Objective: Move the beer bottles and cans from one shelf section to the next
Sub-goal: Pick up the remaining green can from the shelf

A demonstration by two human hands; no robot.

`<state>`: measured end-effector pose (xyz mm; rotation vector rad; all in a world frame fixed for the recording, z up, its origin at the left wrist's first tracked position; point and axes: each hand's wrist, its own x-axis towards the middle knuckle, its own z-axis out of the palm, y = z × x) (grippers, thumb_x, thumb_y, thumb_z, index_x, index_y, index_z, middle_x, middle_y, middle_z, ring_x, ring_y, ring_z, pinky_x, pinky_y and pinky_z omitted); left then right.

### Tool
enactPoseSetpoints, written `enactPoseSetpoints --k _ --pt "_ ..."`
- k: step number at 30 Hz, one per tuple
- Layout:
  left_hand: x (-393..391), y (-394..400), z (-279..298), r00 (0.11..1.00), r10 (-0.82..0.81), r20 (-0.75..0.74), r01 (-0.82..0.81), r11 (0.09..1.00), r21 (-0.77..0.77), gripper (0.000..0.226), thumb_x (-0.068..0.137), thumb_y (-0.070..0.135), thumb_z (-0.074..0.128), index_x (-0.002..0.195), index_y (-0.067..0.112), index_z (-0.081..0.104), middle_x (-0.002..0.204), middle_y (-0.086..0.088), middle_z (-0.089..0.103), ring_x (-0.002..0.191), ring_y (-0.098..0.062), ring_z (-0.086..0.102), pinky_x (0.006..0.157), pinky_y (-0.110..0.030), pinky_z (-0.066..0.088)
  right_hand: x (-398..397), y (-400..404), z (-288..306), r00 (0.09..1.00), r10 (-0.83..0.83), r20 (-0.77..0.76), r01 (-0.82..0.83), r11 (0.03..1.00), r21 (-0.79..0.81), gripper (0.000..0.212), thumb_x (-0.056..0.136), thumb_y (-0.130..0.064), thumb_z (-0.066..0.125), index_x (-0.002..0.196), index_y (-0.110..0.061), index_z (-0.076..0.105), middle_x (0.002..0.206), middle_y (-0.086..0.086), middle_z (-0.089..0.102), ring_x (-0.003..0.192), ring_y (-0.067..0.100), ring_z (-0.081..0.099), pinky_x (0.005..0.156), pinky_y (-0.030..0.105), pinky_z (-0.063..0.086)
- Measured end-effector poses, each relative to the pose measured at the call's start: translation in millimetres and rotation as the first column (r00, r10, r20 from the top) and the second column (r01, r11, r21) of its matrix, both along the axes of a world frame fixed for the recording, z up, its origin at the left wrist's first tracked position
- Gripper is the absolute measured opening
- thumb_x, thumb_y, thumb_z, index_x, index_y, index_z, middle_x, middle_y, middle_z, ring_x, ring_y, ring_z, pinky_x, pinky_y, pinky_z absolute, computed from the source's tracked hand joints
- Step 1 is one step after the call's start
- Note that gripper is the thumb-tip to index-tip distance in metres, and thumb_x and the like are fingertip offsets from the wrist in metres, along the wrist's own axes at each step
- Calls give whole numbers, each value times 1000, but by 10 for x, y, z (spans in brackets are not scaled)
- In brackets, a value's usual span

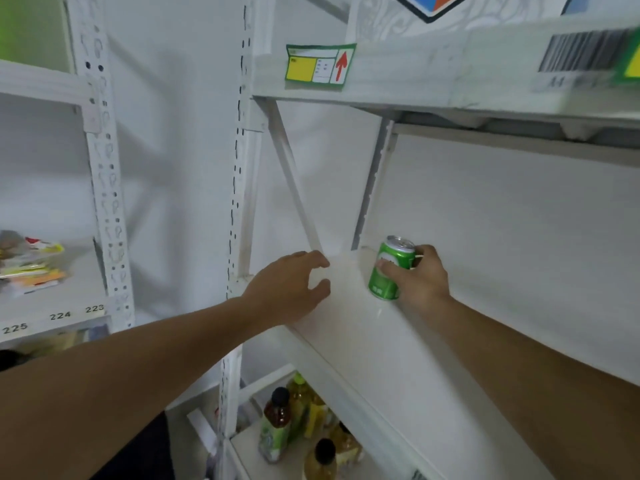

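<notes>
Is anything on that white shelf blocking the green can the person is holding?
Nothing visible does. The right hand already grips the green aluminium can, tilted near the back left corner of the white shelf board. The board around it looks bare, and the empty left hand hovers apart at its left edge.

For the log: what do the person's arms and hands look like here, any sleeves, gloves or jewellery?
Both hands, left and right, are bare: no gloves, and no rings or watch that I can see. Both forearms are uncovered as far as the frame shows, with no sleeve, cuff or markings in view.
</notes>
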<state>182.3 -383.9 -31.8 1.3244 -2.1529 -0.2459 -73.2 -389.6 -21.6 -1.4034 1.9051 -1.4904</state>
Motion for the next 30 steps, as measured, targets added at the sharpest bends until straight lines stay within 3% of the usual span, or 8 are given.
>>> enactPoseSetpoints --k 4,9,12,20,26,30 --pt "-298 168 17 999 -51 3 51 999 13 44 105 50 59 147 36 57 152 13 60 139 -16 57 115 -35 42 -216 506 78 999 -43 11 43 999 19 58 79 -32 95 120 -24 54 104 -5 68 87 11 67 69 24 48" --pt "-719 630 110 993 -115 -5 115 993 -12 43 103 50 60 144 36 59 148 13 63 134 -15 60 114 -38 48 -555 1341 193 993 -114 28 114 993 12 61 74 -36 97 118 -26 56 110 -3 72 100 19 72 93 40 60" --pt "-989 1049 176 989 -149 3 149 988 -29 43 103 50 59 143 36 60 147 11 63 134 -17 60 113 -41 49 -725 1975 235 986 -162 43 163 986 -18 60 73 -38 96 115 -31 54 107 -7 71 100 20 73 95 44 61" --pt "-1658 2389 213 967 -240 83 245 968 -57 36 101 50 61 135 39 63 139 12 66 125 -16 63 103 -40 51 -1097 3748 104 951 -304 50 305 952 -18 58 75 -48 91 116 -36 51 115 -6 70 100 21 69 86 34 56" --pt "-2157 3253 109 941 -320 110 328 942 -64 36 99 47 63 134 37 64 137 12 67 126 -17 62 103 -42 52 -1254 4758 61 940 -340 22 341 940 -17 69 71 -56 90 126 -35 55 116 -7 71 104 21 70 93 42 60" --pt "-2453 3606 159 914 -391 107 400 912 -86 37 99 47 64 134 36 65 138 11 68 128 -17 62 104 -44 52 -1379 5333 155 927 -375 -21 373 926 -60 69 70 -54 92 126 -33 59 110 -9 72 99 16 71 88 39 61"
